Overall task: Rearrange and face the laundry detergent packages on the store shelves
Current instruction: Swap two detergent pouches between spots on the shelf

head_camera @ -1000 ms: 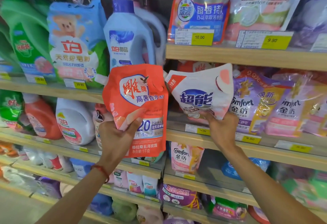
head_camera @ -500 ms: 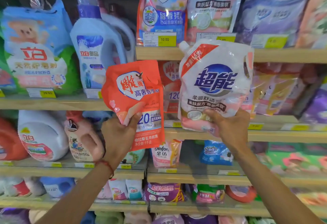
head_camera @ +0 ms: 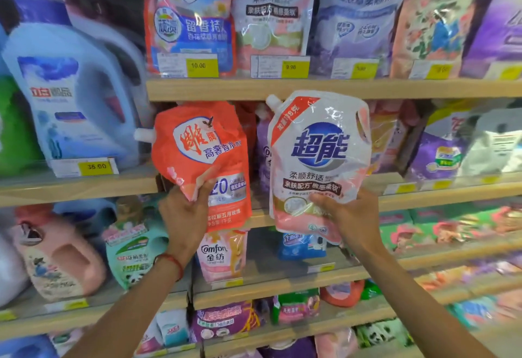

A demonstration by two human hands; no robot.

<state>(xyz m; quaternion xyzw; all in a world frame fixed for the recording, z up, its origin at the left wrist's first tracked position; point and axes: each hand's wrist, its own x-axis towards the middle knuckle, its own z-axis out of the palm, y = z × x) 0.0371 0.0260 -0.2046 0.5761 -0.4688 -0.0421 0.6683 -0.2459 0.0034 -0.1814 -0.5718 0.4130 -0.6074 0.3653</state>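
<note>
Right hand [head_camera: 353,216] grips white pouch [head_camera: 319,154], now raised upright off the shelf [head_camera: 440,198]; left hand [head_camera: 183,216] grips orange pouch [head_camera: 203,148]; neither placed.

The left pouch [head_camera: 197,148], held at its lower part by the left hand [head_camera: 185,216], hangs just beside the right pouch [head_camera: 319,157], held likewise by the right hand [head_camera: 353,216]. Both are in front of the middle shelf [head_camera: 457,188], under the upper shelf [head_camera: 367,89]. A handled jug [head_camera: 73,109] stands further left.
</note>
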